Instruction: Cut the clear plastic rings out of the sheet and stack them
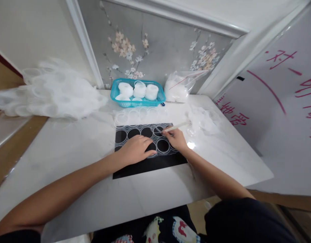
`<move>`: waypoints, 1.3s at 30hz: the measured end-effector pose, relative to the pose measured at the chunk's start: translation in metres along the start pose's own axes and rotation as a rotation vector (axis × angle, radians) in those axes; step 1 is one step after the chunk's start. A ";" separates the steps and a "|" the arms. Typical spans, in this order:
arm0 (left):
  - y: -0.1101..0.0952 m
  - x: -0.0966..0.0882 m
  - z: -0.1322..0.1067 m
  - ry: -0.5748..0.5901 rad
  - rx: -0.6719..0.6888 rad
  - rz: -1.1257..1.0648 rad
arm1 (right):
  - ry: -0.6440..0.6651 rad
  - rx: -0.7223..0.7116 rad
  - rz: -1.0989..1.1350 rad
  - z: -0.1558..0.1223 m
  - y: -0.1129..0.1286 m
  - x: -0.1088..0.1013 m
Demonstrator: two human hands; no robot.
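Observation:
A translucent sheet with rows of round cut-outs (170, 139) lies on a black mat (145, 169). My left hand (136, 148) rests flat on the sheet, fingers stretched out. At the sheet's upper right, my right hand (176, 137) pinches a slim white pen-like tool (177, 126), its tip close to a loose thin ring (157, 130). Whether the tip touches the ring I cannot tell. Behind the mat lies a clear strip of rings (134, 115).
A blue basket (137, 103) at the back holds several white stacks. Beside it stands a clear bag (178, 88) with white contents. A large heap of translucent sheets (59, 91) lies at left, crumpled clear scraps (203, 119) at right. A whiteboard (272, 128) borders the table.

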State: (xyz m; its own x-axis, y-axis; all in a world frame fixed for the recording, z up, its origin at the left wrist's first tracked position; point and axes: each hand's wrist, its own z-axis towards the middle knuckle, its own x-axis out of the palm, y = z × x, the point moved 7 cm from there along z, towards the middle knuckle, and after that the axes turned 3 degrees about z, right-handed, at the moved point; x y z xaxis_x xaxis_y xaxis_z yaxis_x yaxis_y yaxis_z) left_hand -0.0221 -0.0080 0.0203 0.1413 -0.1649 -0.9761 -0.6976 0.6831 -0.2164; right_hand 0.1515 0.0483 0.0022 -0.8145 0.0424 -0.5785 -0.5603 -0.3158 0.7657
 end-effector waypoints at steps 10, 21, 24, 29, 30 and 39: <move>-0.019 0.038 0.020 -0.014 0.101 0.067 | 0.016 -0.062 0.119 -0.015 0.000 0.012; -0.015 0.042 0.019 -0.007 0.087 0.051 | 0.031 -0.104 0.013 -0.024 0.001 0.018; -0.014 0.038 0.020 0.042 0.072 0.016 | 0.025 -0.151 -0.168 -0.026 0.005 0.022; -0.013 0.030 0.020 0.139 0.027 -0.024 | -0.228 -0.059 -0.458 0.015 -0.008 -0.030; -0.013 0.027 0.020 0.139 0.020 -0.027 | -0.383 0.066 -0.458 0.019 -0.018 -0.052; -0.033 0.022 0.055 -0.013 0.132 0.026 | -0.093 -0.002 0.002 -0.027 -0.035 -0.028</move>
State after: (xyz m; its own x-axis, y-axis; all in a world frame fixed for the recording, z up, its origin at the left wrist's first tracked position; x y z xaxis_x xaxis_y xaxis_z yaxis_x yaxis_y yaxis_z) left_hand 0.0425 0.0048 0.0050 0.1341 -0.1378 -0.9813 -0.6024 0.7750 -0.1911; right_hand 0.1975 0.0324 -0.0160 -0.8260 0.1298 -0.5485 -0.5587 -0.3178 0.7661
